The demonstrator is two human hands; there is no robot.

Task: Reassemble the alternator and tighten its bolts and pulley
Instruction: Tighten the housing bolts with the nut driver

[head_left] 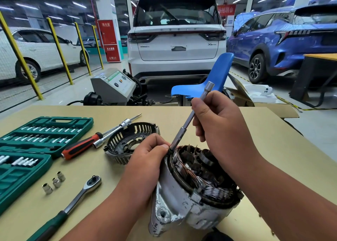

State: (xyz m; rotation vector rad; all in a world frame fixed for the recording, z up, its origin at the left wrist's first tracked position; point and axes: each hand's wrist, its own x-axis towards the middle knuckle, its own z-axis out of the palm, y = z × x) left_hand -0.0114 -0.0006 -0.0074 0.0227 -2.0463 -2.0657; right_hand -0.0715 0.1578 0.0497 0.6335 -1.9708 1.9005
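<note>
Across the tabletop (282, 149) I see a green socket case (36, 131), a ratchet (73, 199), a black slotted end cover (125, 142), then my left grip (147, 155) pinching the socket extension (179, 135) at its tip, against the rim of the scuffed silver alternator (182, 200), copper windings bared, near the front edge, and my right grip (218, 120) clasping the shaft.

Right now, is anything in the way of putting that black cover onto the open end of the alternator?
Yes. The socket extension, held by the right hand, stands on the alternator rim, and the left hand holding that rim sits between the black cover and the open end.
</note>
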